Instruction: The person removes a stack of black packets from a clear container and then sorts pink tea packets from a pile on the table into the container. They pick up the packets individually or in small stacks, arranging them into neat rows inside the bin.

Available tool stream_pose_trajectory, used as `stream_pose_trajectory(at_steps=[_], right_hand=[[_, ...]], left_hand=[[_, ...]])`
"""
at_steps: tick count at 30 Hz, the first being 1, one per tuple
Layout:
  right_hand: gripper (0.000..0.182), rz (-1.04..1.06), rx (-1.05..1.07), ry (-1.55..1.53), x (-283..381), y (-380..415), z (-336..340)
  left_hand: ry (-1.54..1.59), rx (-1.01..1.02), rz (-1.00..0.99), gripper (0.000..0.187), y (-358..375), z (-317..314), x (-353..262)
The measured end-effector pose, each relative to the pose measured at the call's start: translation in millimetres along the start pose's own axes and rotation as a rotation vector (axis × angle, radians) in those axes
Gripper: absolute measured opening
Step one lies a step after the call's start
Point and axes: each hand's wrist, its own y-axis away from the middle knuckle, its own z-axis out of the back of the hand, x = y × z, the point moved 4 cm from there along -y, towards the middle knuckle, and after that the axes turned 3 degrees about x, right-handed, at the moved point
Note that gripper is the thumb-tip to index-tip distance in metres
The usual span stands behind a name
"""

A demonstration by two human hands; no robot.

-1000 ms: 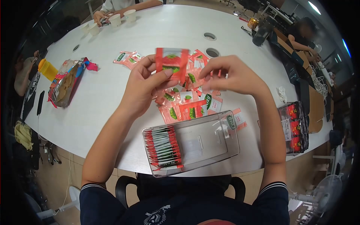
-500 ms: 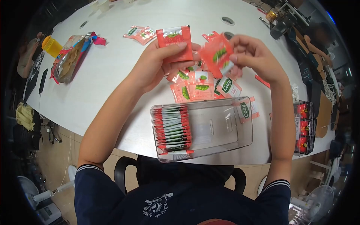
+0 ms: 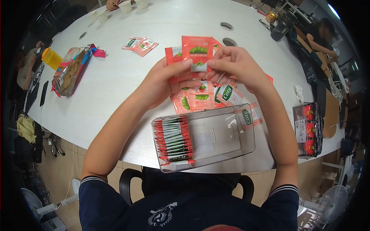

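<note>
Sachets in hand: at least two flat, red-and-green, foil-like sachets, upper centre of the frame; the front sachet (image 3: 198,48) overlaps the rear sachet (image 3: 173,54), and any more behind cannot be told.
Left hand (image 3: 160,80): fingers behind the rear sachet, thumb pressed over it and the lower left corner of the front one.
Right hand (image 3: 239,66): thumb and fingers pinching the lower right corner of the front sachet.
Handling: probably light, thin and bendy, with a slick skin; best held by the flat sealed edges, since a hard squeeze in the middle might crease or burst one.
Loose sachets: a red-and-white pile (image 3: 202,101) below the hands, partly hidden, so not countable; two overlapping sachets (image 3: 145,46) at upper left; one sachet (image 3: 257,113) beside the box's right end.
Box: one clear plastic rectangular box (image 3: 227,140), lower centre, on the white worktop (image 3: 100,100).
Row inside: upright, tightly packed sachets (image 3: 172,138) at the left end, over a dozen, exact count unclear.
Cups: four white cups (image 3: 125,7), upper left.
</note>
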Motion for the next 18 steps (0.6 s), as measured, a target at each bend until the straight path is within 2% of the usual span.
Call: stream_pose_trajectory(at_steps=[2,5,8,11,14,17,18], right_hand=[[0.022,-0.013,0.019,0.138,-1,1,-8],[0.021,0.003,0.065,0.137,2,3,-13],[0.02,-0.029,-0.049,0.224,12,5,-3],[0.024,0.298,-0.16,0.297,17,4,1],[0.031,0.374,-0.101,0.378,19,5,-11],[0.028,0.209,-0.048,0.297,8,4,-4],[0.027,0.133,-0.028,0.252,5,4,-4]], left_hand=[[-0.076,-0.034,-0.024,0.046,0,-3,3],[-0.051,-0.054,0.019,0.044,1,-3,5],[-0.11,-0.084,0.009,0.043,1,2,2],[-0.504,-0.114,-0.025,0.045,3,-2,-5],[-0.507,-0.122,-0.129,0.048,0,-1,-1],[-0.534,-0.21,-0.077,0.051,6,-6,-13],[-0.509,-0.26,-0.122,0.052,7,-4,-14]])
